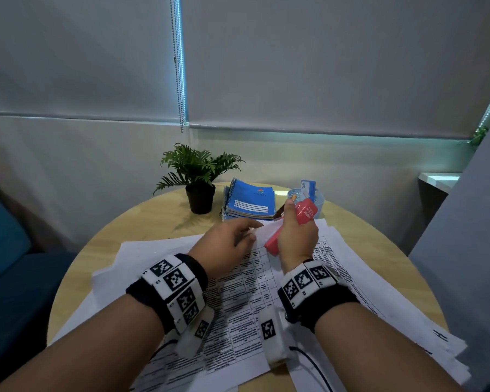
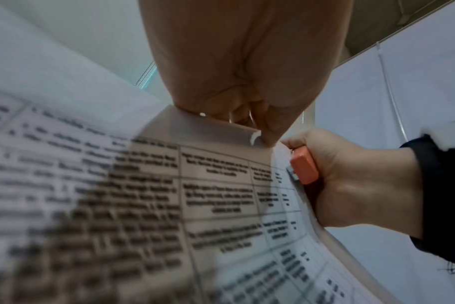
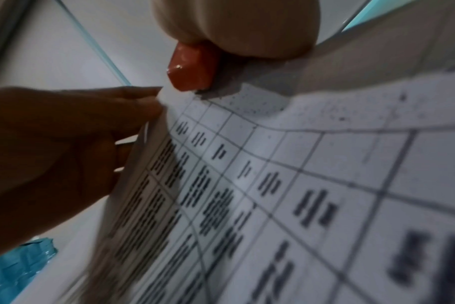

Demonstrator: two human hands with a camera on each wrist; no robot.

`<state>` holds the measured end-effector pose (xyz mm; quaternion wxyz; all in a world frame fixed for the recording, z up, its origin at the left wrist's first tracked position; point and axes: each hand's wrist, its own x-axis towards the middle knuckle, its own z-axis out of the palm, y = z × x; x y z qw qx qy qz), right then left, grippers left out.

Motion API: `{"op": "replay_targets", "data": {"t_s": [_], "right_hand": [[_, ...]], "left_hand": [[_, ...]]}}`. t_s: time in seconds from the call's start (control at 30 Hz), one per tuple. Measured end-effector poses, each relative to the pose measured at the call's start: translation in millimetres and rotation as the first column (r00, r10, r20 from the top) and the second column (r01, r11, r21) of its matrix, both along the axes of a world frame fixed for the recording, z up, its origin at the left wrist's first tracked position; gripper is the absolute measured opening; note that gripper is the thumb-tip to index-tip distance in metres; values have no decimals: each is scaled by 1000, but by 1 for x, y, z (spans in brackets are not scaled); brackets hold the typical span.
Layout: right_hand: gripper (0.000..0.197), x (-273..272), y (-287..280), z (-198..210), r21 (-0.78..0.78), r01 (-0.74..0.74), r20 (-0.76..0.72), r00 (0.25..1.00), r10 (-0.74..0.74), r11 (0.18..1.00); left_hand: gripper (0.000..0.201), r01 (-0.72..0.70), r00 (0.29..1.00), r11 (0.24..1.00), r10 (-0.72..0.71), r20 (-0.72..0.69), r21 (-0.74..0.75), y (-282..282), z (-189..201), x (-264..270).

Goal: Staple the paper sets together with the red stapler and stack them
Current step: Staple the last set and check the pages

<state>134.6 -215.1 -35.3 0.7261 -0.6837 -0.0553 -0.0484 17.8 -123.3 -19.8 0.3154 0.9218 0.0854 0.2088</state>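
- The right hand [image 1: 297, 236] is clamped around the red stapler [image 1: 292, 224], its long axis pointing to the far edge of the worktop [image 1: 119, 222].
- The left hand [image 1: 224, 244] pinches the paper set [image 1: 238, 284] corner, just left of the stapler's mouth.

Print on the paper set [image 2: 148, 195] blurred in both wrist views; text unreadable. Red stapler [image 1: 292, 224] mid-body hidden inside right hand [image 1: 297, 236]. Left hand [image 1: 224, 244] fingertips hidden under the lifted corner, head view.

potted plant [image 1: 197, 176], blue notebooks [image 1: 249, 202], perhaps a basket [image 1: 318, 200].
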Motion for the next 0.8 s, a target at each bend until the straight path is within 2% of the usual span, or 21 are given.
{"op": "replay_targets", "data": {"t_s": [0.03, 0.1, 0.17, 0.3, 0.33, 0.37, 0.43, 0.53, 0.63, 0.7, 0.73, 0.8], "right_hand": [[31, 0, -1, 2, 7, 1, 8, 1000, -1, 1000], [30, 3, -4, 3, 41, 5, 15, 1000, -5, 999], [27, 5, -8, 5, 100, -4, 28, 1000, 2, 995], [23, 5, -27, 23, 255, 17, 125, 991, -50, 967], [21, 5, -34, 28, 295, -1, 144, 989, -43, 956], [17, 4, -42, 33, 328, -44, 153, 988, -7, 944], [15, 3, -56, 37, 335, -207, 119, 977, 176, 919], [23, -3, -69, 25, 169, -479, -49, 869, 493, 861], [42, -15, -73, 13, 59, -686, -172, 709, 684, 726], [48, -28, -71, 14, 69, -759, -233, 618, 751, 647], [50, -31, -68, 15, 89, -770, -240, 599, 764, 632], [54, -33, -64, 20, 123, -758, -224, 608, 762, 641]], "left_hand": [[33, -3, 998, 1000, 4, -64, 10, 2, 2, -1], [37, -35, 973, 988, 68, -221, 152, 9, 5, -3], [31, -63, 951, 963, 138, -278, 262, 18, 5, -4], [4, -157, 959, 964, 201, -200, 217, 31, 7, -11], [6, -186, 961, 958, 224, -165, 218, 34, 9, -14], [5, -213, 961, 953, 244, -130, 214, 38, 13, -16], [3, -273, 958, 944, 285, -40, 184, 43, 20, -22], [12, -370, 927, 927, 363, 98, 68, 49, 34, -27], [14, -461, 859, 883, 468, 210, -84, 50, 52, -32], [13, -486, 819, 853, 521, 243, -190, 48, 60, -35], [11, -485, 808, 842, 535, 248, -236, 47, 63, -36], [9, -469, 807, 833, 539, 240, -294, 47, 68, -37]]}}
